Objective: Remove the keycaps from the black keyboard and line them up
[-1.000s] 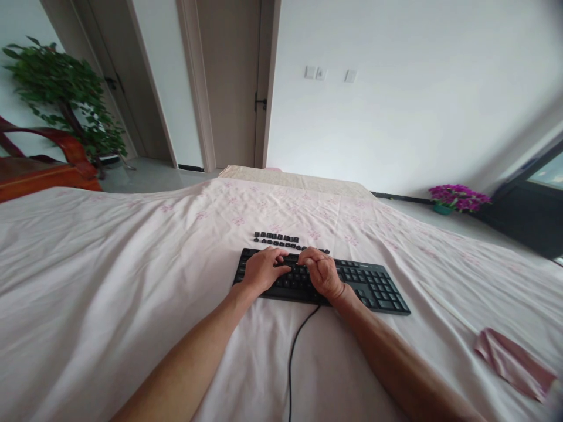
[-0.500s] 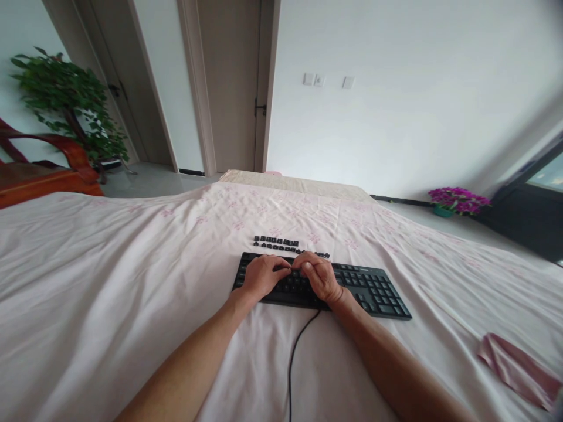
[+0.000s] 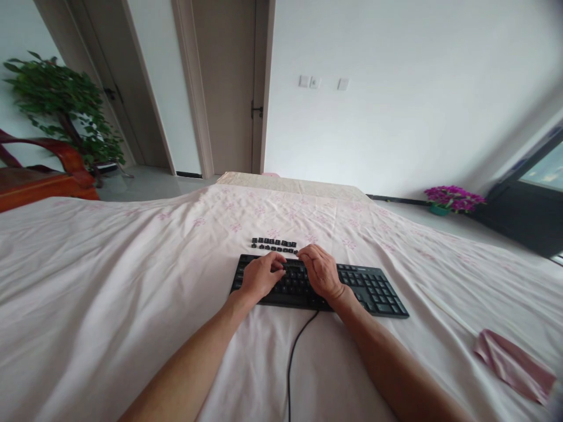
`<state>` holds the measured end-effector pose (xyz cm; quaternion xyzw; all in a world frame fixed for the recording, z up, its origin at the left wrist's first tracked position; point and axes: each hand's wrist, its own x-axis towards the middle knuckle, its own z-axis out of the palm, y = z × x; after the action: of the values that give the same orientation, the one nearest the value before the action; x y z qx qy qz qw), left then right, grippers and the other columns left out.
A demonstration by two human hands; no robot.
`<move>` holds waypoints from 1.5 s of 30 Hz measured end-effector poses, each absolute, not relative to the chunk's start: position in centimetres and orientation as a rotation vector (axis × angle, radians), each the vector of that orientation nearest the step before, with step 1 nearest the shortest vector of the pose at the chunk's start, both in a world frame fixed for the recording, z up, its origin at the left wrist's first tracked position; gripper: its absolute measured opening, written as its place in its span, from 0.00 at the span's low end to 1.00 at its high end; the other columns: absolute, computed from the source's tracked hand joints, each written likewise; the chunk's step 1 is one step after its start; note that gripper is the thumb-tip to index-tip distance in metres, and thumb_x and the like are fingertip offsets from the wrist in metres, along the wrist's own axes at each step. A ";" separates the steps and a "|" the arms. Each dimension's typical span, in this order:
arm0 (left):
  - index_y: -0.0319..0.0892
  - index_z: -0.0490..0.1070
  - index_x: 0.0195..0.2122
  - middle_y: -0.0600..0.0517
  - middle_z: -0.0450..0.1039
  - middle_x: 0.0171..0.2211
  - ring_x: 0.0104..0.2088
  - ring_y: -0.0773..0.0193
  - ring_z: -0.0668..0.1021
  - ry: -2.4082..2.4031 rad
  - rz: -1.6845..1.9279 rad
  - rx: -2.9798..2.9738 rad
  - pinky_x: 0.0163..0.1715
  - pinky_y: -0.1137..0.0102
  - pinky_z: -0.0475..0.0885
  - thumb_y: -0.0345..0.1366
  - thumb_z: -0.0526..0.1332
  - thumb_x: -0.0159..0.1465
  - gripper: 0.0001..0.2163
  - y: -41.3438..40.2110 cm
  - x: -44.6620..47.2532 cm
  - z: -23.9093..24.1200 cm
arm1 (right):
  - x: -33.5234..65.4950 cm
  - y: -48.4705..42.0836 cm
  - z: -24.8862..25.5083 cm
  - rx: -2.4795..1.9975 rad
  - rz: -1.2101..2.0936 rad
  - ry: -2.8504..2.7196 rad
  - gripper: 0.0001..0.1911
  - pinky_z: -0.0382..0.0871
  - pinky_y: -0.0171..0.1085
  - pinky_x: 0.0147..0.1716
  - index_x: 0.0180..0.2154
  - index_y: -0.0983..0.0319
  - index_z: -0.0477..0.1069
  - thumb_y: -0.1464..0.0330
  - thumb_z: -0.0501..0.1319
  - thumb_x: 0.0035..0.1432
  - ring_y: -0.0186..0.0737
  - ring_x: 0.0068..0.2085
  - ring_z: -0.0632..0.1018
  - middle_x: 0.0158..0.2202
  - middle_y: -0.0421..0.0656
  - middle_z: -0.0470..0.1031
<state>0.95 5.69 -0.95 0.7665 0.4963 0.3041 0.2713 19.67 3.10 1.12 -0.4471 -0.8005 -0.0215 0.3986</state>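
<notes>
Crowding the keyboard (image 3: 372, 287): left hand (image 3: 259, 275), fingers parted; right hand (image 3: 323, 272), fingers bunched, pinch unclear; loose keys (image 3: 272, 241) lined up, prob for order.

A home room: wooden armchair (image 3: 73, 161) and leafy plant (image 3: 55, 91) at left, door (image 3: 223, 88) beyond, flower-patterned cloth (image 3: 176, 252) near, purple flowers (image 3: 457, 198) far right.

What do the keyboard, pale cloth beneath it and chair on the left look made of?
Keyboard: probably black plastic, fairly matte, its surface dull. Pale cloth: seemingly soft, matte fabric, given its loose creases. Chair: likely varnished wood, from its red-brown colour and slight sheen.
</notes>
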 end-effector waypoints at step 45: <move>0.49 0.71 0.41 0.59 0.78 0.34 0.37 0.66 0.77 1.281 0.863 2.069 0.39 0.73 0.67 0.33 0.59 0.58 0.10 5.7 0.7 -0.4 | 22.3 12.0 0.9 -2.204 -0.034 -2.086 0.13 0.61 0.35 0.35 0.41 0.54 0.77 0.62 0.56 0.60 0.43 0.42 0.76 0.39 0.44 0.79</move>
<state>0.73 5.67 -0.45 0.7702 0.4767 0.3212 0.2762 22.27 11.95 0.89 -0.7252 -0.6864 -0.0113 0.0534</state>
